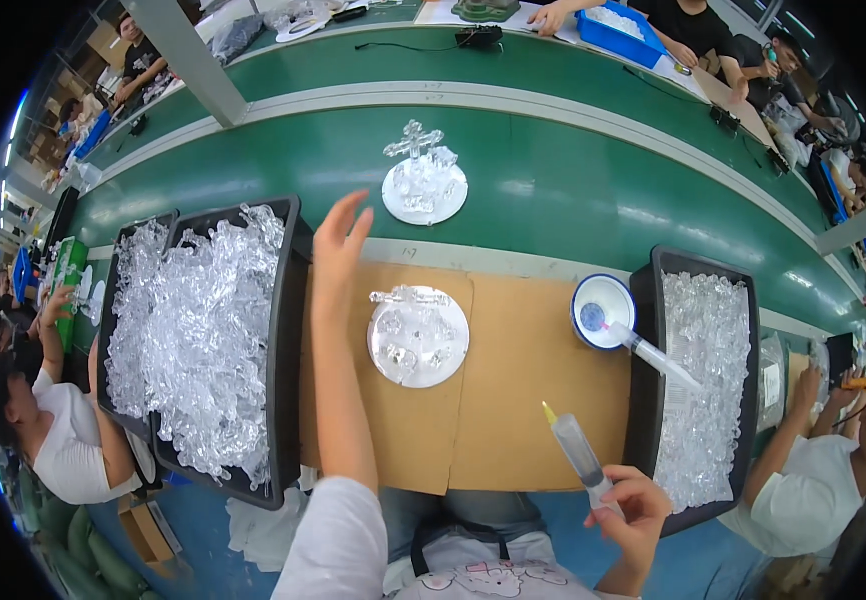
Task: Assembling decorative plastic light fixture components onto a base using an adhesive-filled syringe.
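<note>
Your left grip [340, 240] is open and empty beside the far round white base [427, 213]. Further right, the syringe [576, 448], long axis slanting, points its yellow tip [550, 412] forward-left from your right grip [635, 512], closed around it near the right-hand black bin [645, 385].

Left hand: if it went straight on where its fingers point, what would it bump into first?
Probably the clear cross on the farther white disc, though the left hand may be high enough to pass above.
</note>
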Motion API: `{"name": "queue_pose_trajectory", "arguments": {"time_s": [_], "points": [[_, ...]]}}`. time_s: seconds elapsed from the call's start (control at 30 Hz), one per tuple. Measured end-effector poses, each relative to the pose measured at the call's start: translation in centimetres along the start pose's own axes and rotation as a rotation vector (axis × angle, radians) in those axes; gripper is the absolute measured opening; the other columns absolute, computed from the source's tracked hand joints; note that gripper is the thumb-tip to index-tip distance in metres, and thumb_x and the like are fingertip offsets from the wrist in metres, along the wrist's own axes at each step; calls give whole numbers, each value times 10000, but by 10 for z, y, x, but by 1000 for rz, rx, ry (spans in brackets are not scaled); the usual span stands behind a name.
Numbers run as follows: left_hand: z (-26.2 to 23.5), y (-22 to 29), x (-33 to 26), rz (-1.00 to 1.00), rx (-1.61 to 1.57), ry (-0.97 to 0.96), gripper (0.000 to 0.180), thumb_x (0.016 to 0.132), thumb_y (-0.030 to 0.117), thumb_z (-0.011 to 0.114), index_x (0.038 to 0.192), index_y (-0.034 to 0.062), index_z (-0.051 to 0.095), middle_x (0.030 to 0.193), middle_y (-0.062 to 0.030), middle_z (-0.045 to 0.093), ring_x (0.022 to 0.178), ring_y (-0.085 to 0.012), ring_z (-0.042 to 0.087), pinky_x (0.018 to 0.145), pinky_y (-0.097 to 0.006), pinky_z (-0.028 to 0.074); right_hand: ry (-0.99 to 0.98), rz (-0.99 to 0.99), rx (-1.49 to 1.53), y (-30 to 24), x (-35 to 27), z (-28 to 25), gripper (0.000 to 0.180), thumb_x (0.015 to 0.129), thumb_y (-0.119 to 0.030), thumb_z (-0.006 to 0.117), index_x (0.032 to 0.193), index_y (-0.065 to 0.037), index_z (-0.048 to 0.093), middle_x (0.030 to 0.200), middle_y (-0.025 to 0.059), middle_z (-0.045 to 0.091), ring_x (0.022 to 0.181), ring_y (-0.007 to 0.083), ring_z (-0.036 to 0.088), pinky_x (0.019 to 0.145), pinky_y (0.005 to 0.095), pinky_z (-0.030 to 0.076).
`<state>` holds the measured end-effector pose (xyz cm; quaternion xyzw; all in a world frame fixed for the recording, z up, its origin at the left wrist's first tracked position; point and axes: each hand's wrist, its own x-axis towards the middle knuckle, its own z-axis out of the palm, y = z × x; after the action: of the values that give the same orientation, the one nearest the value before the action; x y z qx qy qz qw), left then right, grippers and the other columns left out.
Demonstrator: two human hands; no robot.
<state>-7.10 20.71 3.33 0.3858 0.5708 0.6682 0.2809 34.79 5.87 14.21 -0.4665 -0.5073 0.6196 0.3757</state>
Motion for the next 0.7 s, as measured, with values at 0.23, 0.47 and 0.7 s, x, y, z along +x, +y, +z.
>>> {"name": "queue_pose_trajectory", "arguments": {"time_s": [0.23, 0.47, 0.7], "points": [[-23, 19, -91, -122, -45, -408, 519, 678, 20, 750, 1161, 11, 560, 1146, -85, 569, 1101, -145, 494, 915, -301, 414, -95, -15, -52, 13, 6, 8, 173, 692, 92, 615, 846, 25, 574, 1079, 198, 550, 585, 170, 626, 415, 195, 433], [-11, 26, -96, -155, -155, -205, 237, 714, -43, 700, 934, -17, 615, 836, -62, 650, 763, -124, 615, 696, -245, 488, -223, -94, -213, 10, 23, 15, 221, 720, 101, 576, 926, 25, 599, 1093, 147, 548, 659, 143, 625, 448, 186, 440], [-14, 114, -132, -34, -239, -84, 181, 715, -54, 701, 876, -26, 621, 828, -94, 663, 766, -141, 637, 711, -255, 508, -327, -379, -523, -27, 27, 10, 247, 646, 91, 601, 849, -32, 667, 998, 131, 608, 686, 132, 625, 563, 211, 474]]}}
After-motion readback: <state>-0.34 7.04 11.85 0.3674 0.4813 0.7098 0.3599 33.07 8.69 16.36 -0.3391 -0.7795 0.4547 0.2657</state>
